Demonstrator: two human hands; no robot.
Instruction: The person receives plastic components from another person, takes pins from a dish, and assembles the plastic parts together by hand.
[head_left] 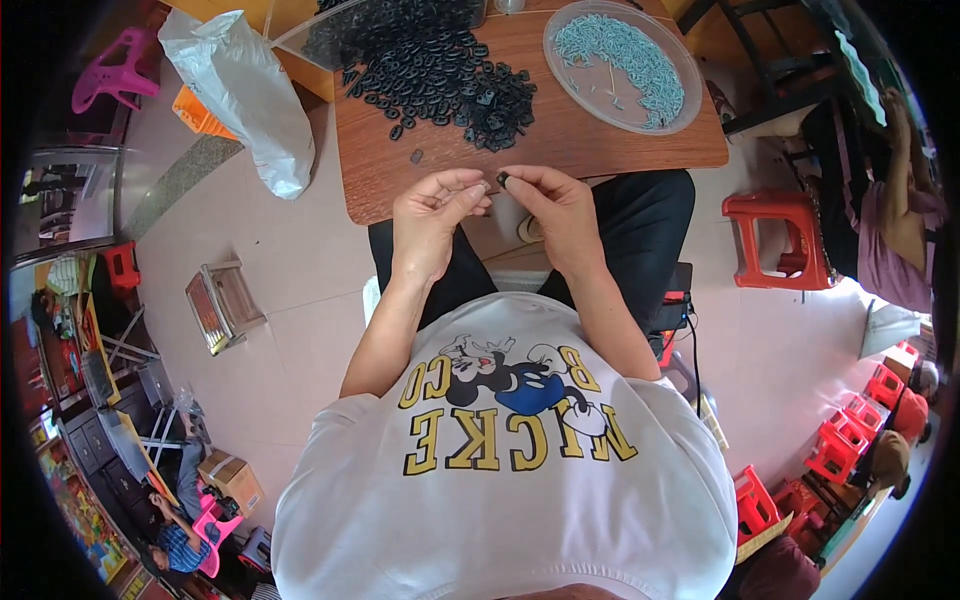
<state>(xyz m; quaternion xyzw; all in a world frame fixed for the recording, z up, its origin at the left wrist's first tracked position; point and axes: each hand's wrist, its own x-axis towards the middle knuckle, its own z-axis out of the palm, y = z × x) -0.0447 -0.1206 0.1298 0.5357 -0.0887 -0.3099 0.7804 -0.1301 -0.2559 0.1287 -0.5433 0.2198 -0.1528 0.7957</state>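
Observation:
My right hand pinches a small black plastic piece between thumb and forefinger, just past the table's near edge. Close beside it, my left hand has its thumb and forefinger pressed together; a tiny pale glint shows at the tips, too small to name. Beyond the hands, a heap of small black oval pieces with holes spreads over the brown table. One loose dark piece lies apart from the heap. At the far right stands a round clear tray of small light-blue pieces.
A white plastic sack leans left of the table, by an orange crate. On the floor are a metal-framed stool at left and a red stool at right. Other people sit near the right and lower-left rims.

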